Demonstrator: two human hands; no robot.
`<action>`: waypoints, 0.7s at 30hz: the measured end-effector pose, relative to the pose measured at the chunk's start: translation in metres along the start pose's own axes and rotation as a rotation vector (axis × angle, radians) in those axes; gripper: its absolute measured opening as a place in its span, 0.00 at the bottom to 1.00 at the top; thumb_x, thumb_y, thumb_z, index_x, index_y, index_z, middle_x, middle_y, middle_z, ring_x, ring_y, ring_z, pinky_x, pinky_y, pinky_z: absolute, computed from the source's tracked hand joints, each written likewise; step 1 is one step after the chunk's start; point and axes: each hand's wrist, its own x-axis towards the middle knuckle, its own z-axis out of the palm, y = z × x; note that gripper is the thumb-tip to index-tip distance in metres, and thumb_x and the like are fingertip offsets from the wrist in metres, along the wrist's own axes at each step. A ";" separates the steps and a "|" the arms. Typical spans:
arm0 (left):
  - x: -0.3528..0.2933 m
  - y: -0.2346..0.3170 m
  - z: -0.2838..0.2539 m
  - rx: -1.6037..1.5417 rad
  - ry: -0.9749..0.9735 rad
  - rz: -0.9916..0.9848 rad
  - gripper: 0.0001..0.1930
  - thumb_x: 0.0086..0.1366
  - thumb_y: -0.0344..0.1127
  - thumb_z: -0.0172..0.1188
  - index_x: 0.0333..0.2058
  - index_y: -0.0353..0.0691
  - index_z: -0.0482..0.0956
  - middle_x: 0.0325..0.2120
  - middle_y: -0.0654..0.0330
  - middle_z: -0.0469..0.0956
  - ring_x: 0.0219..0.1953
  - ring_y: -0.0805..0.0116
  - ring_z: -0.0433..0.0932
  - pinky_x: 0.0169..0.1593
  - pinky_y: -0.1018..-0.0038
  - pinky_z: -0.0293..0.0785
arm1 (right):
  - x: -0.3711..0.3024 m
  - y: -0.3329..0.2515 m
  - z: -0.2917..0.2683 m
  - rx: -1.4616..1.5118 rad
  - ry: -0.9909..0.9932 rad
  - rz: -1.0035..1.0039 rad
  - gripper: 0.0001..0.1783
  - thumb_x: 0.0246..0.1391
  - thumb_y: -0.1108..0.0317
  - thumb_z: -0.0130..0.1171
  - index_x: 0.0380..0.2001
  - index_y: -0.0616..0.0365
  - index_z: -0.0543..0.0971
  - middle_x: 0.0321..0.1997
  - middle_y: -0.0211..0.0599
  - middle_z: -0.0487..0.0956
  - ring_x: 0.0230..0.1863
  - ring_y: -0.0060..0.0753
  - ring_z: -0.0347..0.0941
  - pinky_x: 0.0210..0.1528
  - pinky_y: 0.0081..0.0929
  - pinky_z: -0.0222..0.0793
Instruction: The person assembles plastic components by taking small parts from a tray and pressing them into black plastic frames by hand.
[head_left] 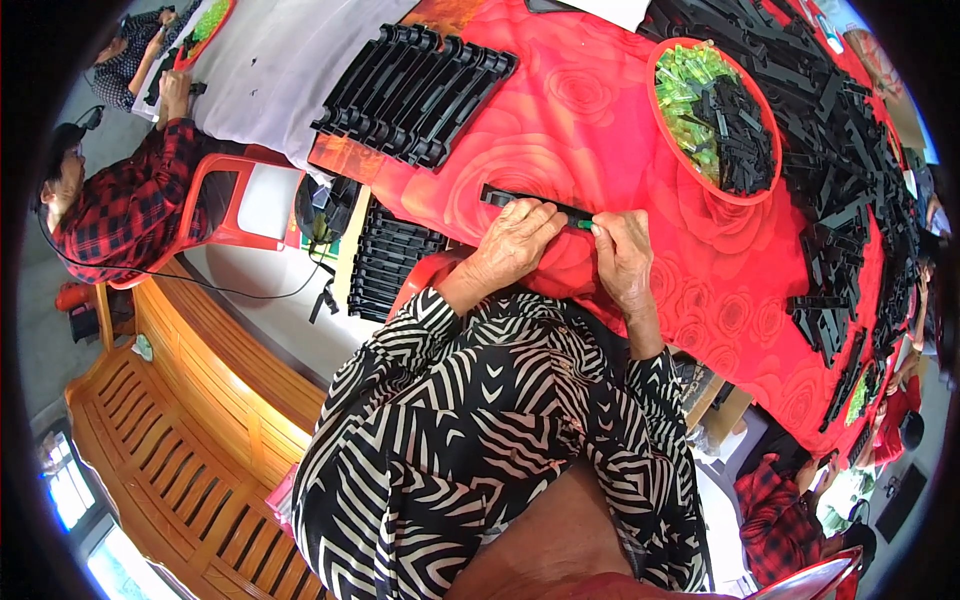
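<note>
My left hand (518,240) is closed around a long black plastic strip (497,196), whose left end sticks out past the fingers over the red cloth. At the strip's right end, my right hand (625,255) pinches a small green piece (584,224) against it, thumb on top. Part of the strip is hidden under the left fingers. Beyond my left hand lies a row of similar black strips (420,95), set side by side. To the right stands an orange-rimmed basket (775,180) with green-yellow pieces (690,80) and small black parts (735,135) inside.
A large heap of loose black parts (830,150) spreads over the right of the red-clothed table (580,95). More black strips (390,260) are stacked low at the left, beside a wooden bench (210,420). A person in a checked shirt (130,210) sits near a red chair (225,200).
</note>
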 end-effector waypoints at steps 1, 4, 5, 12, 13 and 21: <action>0.000 0.001 0.000 0.008 -0.009 -0.004 0.17 0.51 0.28 0.56 0.42 0.34 0.75 0.40 0.55 0.72 0.42 0.59 0.71 0.46 0.66 0.69 | 0.000 -0.001 0.001 0.010 0.014 -0.004 0.04 0.48 0.79 0.56 0.30 0.61 0.75 0.26 0.41 0.72 0.30 0.45 0.66 0.35 0.37 0.62; 0.000 0.001 0.000 0.008 -0.019 -0.021 0.17 0.50 0.28 0.57 0.42 0.34 0.75 0.40 0.55 0.72 0.42 0.58 0.71 0.46 0.66 0.69 | 0.000 -0.003 0.001 0.026 0.010 -0.013 0.05 0.48 0.79 0.57 0.30 0.61 0.74 0.26 0.41 0.72 0.30 0.45 0.66 0.34 0.37 0.63; -0.001 0.001 0.000 0.000 -0.020 -0.032 0.17 0.50 0.28 0.57 0.42 0.34 0.75 0.40 0.55 0.73 0.42 0.58 0.71 0.46 0.66 0.69 | 0.000 -0.003 0.002 0.026 0.010 -0.011 0.05 0.48 0.79 0.57 0.30 0.61 0.74 0.26 0.41 0.72 0.30 0.45 0.66 0.34 0.37 0.63; -0.005 -0.003 0.007 -0.002 0.062 -0.017 0.16 0.48 0.27 0.57 0.39 0.33 0.76 0.38 0.54 0.73 0.41 0.57 0.73 0.45 0.65 0.70 | 0.000 -0.003 0.007 -0.020 -0.028 -0.074 0.04 0.46 0.81 0.55 0.27 0.62 0.73 0.24 0.43 0.70 0.27 0.46 0.65 0.31 0.37 0.61; -0.005 -0.002 0.007 0.009 0.063 -0.024 0.16 0.48 0.27 0.57 0.38 0.33 0.76 0.38 0.54 0.74 0.42 0.57 0.73 0.46 0.66 0.70 | 0.001 -0.003 0.008 -0.037 -0.045 -0.069 0.04 0.47 0.82 0.54 0.26 0.62 0.73 0.23 0.43 0.70 0.26 0.45 0.64 0.31 0.37 0.60; -0.003 0.000 0.007 0.017 0.127 -0.034 0.18 0.41 0.22 0.60 0.36 0.34 0.78 0.36 0.55 0.75 0.39 0.58 0.74 0.43 0.66 0.71 | 0.008 -0.011 0.006 -0.098 -0.119 -0.068 0.07 0.42 0.81 0.55 0.26 0.61 0.70 0.24 0.44 0.67 0.29 0.48 0.63 0.33 0.39 0.62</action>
